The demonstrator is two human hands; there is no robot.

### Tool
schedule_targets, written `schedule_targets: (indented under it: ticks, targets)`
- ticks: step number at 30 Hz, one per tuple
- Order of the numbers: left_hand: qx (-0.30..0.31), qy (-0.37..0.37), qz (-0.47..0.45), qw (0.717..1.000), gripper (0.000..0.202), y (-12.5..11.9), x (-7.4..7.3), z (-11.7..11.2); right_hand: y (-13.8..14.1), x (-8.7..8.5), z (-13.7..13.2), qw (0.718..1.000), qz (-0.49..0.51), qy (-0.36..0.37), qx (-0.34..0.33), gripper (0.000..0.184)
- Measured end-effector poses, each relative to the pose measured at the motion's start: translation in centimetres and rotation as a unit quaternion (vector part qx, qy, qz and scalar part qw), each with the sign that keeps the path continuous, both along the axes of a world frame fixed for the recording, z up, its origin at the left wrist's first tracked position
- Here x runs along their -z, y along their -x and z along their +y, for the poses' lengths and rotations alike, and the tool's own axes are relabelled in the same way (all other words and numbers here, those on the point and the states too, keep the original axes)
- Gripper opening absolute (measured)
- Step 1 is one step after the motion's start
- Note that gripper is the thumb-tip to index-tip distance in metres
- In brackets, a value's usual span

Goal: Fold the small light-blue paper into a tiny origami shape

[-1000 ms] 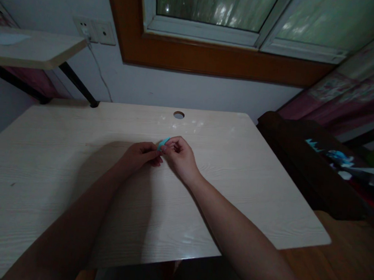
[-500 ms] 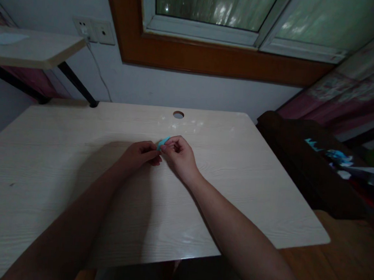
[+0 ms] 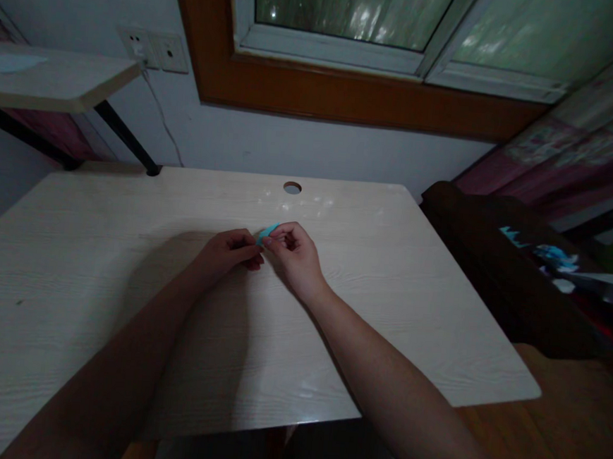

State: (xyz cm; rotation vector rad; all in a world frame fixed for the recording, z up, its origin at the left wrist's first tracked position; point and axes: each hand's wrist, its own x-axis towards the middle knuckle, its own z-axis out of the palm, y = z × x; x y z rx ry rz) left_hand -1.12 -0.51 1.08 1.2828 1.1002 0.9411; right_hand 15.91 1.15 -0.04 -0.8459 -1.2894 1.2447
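A small turquoise piece (image 3: 267, 233), perhaps paper, is pinched between both hands just above the middle of the desk (image 3: 386, 299). My left hand (image 3: 233, 247) grips its lower left end with thumb and forefinger. From the other side, my right hand (image 3: 297, 252) pinches it with thumb and fingertips, its other fingers curled. Most of the piece is covered by my fingers, so its full shape is hidden. The fingertips of the two hands almost meet.
A round cable hole (image 3: 292, 187) lies near the desk's back edge. At the back left stands a raised shelf (image 3: 106, 76) on black legs. Turquoise scraps (image 3: 556, 258) and other items lie on a dark brown surface (image 3: 474, 257) to the right. A window (image 3: 342, 48) is behind.
Both hands stay nearly in place around the turquoise piece. Only a slight shift of the left fingers shows.
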Motion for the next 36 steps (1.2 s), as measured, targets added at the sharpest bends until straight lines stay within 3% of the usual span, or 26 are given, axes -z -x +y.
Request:
schedule_targets:
  ticks: [10,24,36]
  targets:
    - [-0.001,0.004,-0.001,1.0,0.021,0.0,-0.1,0.1,-0.1,0.3,0.1,1.0,-0.016,-0.02,0.013,0.016]
    - [-0.008,0.003,0.003,1.0,0.019,0.0,-0.1,-0.1,-0.5,0.6,1.1,0.998,0.031,0.023,0.056,0.022]
    - [-0.006,-0.034,0.044,0.998,0.026,-0.2,-0.1,-0.1,-0.2,0.4,0.4,1.0,-0.004,0.01,0.022,0.019]
